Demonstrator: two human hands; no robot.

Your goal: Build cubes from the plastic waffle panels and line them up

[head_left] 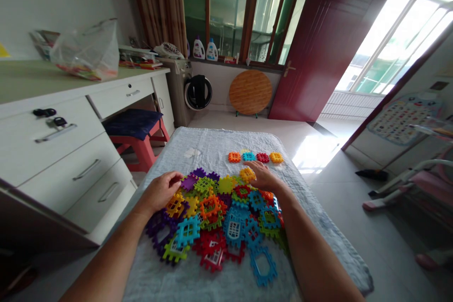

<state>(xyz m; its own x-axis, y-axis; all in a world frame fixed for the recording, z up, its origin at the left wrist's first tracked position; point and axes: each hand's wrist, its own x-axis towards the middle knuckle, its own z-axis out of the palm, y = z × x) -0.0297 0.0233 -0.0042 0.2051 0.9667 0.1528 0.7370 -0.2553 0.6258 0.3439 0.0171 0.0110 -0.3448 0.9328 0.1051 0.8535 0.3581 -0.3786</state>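
A heap of colourful plastic interlocking tiles (237, 224) with notched edges lies on a cloth-covered table. At the heap's left side, my left hand (163, 192) has its fingers curled at the edge of a purple interlocking tile (189, 182). My right hand (264, 175) reaches over the far right of the heap, its fingers and thumb about a yellow-orange interlocking tile (247, 175). Beyond it, a short row holds an orange tile (234, 157), a blue tile (248, 156), a red tile (263, 157) and a yellow tile (276, 157). Part of the right fingertips' contact is hidden.
Grey-blue cloth (212, 141) covers the table. To the left are a white desk (71, 151) with a plastic bag (90, 52) and a red stool (141, 151). A washing machine (180, 89), round wooden board (250, 92) and dark red door (318, 47) stand beyond.
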